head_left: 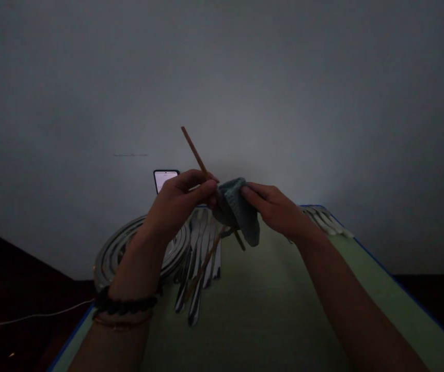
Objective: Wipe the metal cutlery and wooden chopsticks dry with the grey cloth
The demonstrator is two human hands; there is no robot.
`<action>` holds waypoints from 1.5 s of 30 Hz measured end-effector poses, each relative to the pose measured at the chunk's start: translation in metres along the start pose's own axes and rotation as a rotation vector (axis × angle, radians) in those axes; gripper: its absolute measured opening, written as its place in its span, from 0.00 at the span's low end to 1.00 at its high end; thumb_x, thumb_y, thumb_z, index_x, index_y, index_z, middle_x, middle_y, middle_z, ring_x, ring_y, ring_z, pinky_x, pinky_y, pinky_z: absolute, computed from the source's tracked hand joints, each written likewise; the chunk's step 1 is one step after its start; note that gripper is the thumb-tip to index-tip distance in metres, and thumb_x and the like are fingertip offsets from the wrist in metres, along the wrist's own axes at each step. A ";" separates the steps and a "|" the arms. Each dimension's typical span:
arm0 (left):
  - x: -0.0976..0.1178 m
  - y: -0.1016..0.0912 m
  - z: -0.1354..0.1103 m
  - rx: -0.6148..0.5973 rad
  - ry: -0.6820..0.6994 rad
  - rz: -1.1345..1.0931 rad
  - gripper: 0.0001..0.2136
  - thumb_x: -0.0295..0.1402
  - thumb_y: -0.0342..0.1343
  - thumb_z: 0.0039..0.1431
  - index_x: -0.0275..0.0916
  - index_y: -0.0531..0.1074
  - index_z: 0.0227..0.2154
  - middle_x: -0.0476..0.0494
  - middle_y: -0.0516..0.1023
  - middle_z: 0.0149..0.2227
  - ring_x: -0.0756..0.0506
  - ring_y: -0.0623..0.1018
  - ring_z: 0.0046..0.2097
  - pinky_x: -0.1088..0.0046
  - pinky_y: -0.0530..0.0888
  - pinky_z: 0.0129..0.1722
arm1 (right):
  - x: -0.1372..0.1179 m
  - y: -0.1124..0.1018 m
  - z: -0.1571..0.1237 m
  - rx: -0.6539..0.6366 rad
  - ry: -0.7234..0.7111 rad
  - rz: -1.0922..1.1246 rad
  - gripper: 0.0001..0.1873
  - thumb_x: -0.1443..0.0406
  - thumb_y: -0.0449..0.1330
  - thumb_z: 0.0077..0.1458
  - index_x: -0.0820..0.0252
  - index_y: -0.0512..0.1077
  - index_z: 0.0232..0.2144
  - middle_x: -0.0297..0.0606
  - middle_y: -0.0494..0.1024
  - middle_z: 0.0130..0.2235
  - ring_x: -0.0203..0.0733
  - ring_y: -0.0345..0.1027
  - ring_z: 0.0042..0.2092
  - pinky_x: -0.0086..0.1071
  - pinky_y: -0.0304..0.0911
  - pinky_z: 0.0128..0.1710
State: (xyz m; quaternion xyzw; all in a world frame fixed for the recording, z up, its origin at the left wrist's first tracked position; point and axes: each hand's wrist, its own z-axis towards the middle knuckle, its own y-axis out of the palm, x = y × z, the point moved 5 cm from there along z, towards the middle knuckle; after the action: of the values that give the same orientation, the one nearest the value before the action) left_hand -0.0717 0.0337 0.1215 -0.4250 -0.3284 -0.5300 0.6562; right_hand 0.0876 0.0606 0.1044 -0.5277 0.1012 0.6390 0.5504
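- A stick [194, 147] is held in the left hand [185, 192], pinched between thumb and fingers; its long axis is run from 11 o'clock down to 5 o'clock.
- A grey-blue cloth [247, 217] is gripped by the right hand [275, 207] along its upper edge, and its loose end is hung toward 5 o'clock.
- The stick is crossed by the cloth in the gap between the hands: its middle is covered, and its lower tip is shown just below.
- From the cloth, the left hand is placed at 10 o'clock and the right hand at 3; the stick's bare upper length is nearer the left hand.
- Whether the cloth is also pinched by the left fingertips cannot be told.
- A second stick [205, 263] is slanted toward 7 o'clock over the knives [194, 305]; whether it is held or laid there cannot be told.
- Metal dishes [105, 258] are set at 8 o'clock, partly hidden by the left forearm, and a lit phone [165, 178] is stood at 10.
- More cutlery [328, 223] is laid at 3 o'clock, near the edge of the green table [276, 310].
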 end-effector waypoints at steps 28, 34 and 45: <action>-0.005 0.026 -0.017 -0.659 -0.054 0.684 0.13 0.38 0.52 0.56 0.37 0.77 0.26 0.49 0.77 0.21 0.52 0.76 0.25 0.81 0.68 0.25 | 0.008 0.008 -0.015 -0.491 0.080 -0.433 0.18 0.55 0.45 0.59 0.60 0.69 0.34 0.38 0.73 0.33 0.36 0.64 0.33 0.29 0.55 0.32; 0.000 -0.002 -0.017 -0.562 -0.051 0.643 0.11 0.38 0.51 0.57 0.41 0.76 0.34 0.53 0.78 0.27 0.53 0.75 0.28 0.82 0.68 0.27 | 0.009 0.000 -0.015 -0.469 0.088 -0.438 0.19 0.53 0.46 0.58 0.60 0.67 0.29 0.34 0.70 0.27 0.33 0.61 0.28 0.28 0.53 0.28; -0.012 0.006 -0.017 -0.684 -0.130 0.677 0.14 0.41 0.47 0.58 0.37 0.74 0.32 0.49 0.76 0.27 0.51 0.74 0.29 0.79 0.67 0.29 | 0.007 0.010 -0.013 -0.508 0.081 -0.411 0.19 0.52 0.48 0.57 0.61 0.69 0.33 0.36 0.73 0.31 0.34 0.64 0.31 0.28 0.54 0.30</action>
State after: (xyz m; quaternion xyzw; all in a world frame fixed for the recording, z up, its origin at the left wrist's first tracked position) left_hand -0.0683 0.0240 0.1028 -0.7314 -0.0191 -0.3366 0.5928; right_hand 0.0882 0.0519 0.0891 -0.6826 -0.1481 0.4979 0.5140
